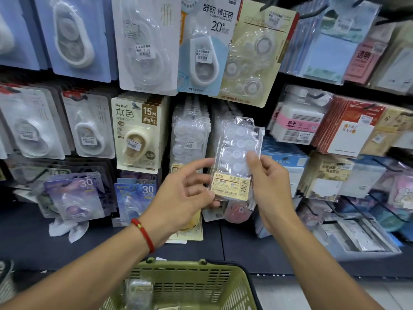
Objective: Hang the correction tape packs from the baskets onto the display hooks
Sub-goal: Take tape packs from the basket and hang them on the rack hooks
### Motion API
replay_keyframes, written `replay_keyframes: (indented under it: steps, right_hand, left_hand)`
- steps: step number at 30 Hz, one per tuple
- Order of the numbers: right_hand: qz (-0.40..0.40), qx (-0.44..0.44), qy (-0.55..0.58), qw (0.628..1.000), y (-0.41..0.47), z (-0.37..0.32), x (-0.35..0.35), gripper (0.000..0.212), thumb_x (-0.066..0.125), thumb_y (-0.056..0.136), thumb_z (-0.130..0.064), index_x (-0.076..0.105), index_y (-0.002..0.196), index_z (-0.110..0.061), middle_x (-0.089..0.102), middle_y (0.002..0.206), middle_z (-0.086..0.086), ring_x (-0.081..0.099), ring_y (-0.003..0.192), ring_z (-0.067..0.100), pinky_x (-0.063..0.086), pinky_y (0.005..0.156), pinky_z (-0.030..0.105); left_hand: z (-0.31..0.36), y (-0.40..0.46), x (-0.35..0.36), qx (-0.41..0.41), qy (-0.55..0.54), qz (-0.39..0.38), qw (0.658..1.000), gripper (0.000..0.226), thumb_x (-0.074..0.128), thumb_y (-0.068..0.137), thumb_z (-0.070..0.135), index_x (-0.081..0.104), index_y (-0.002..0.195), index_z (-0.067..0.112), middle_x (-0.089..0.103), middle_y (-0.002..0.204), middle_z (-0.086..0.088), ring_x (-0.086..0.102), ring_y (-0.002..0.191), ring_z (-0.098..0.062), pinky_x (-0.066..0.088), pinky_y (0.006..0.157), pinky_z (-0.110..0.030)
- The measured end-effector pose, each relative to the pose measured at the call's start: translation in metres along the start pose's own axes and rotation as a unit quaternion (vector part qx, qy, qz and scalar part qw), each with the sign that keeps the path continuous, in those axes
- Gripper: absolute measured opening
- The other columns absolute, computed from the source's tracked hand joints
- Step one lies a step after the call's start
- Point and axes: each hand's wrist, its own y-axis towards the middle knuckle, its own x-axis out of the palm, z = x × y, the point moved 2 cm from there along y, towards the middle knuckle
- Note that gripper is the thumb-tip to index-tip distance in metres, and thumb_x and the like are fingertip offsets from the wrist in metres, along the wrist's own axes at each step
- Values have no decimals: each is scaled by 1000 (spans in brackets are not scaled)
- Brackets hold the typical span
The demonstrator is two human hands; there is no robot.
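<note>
The right hand [268, 184] pinches the clear correction tape pack [234, 157] upright, hang-hole uppermost for the hook, beside the matching hung packs [190, 135], while the left hand [185, 193] steadies its lower edge with loosely curled fingers above the green basket [223, 285].

Between the fingers [252, 162] of the two hands, the clear pack [237, 153] shows white rounds and a tan label [231, 186] with dark print. Below the fingers, the basket [196, 285] is olive green; the wrist band [144, 233] is red.
</note>
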Motion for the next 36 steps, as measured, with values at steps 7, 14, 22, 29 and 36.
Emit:
replay_keyframes:
  steps: [7,14,22,29,36]
  right_hand:
    - [-1,4,-25,1000,2,-1,0,44,63,104,-47,70,95,-5,74,88,22,69,75,38,56,72,60]
    - [61,-239,-421,873,0,6,1,48,66,100,-21,51,145,-11,57,138,6,51,127,26,43,108,46]
    - [-120,-216,-554,795,32,27,30,73,59,102,-17,25,167,-20,-4,178,-1,27,156,27,44,112,44]
    - [-113,-199,-587,776,50,34,46,79,58,95,-7,25,166,-17,-4,177,5,23,156,32,51,102,47]
    - [-101,-270,-468,836,8,53,30,23,61,94,-7,71,115,-12,71,112,4,70,91,31,56,72,41]
  left_hand:
    - [-6,0,-3,0,-17,-2,1000,63,66,91,-18,62,136,26,78,114,-13,78,87,-31,64,82,-32]
    - [-13,8,-22,82,325,26,942,62,66,93,-4,60,144,30,67,135,8,62,124,-2,51,107,-21]
    - [-16,30,-48,163,533,-46,829,75,61,93,2,39,161,25,4,176,10,-4,162,-8,11,132,-32]
    - [-26,30,-59,192,544,-55,815,70,59,94,3,43,158,24,5,176,9,-7,162,-7,6,126,-23]
    - [-57,-16,-79,51,615,-144,773,48,51,99,15,55,144,30,63,137,3,53,131,-21,50,101,-40]
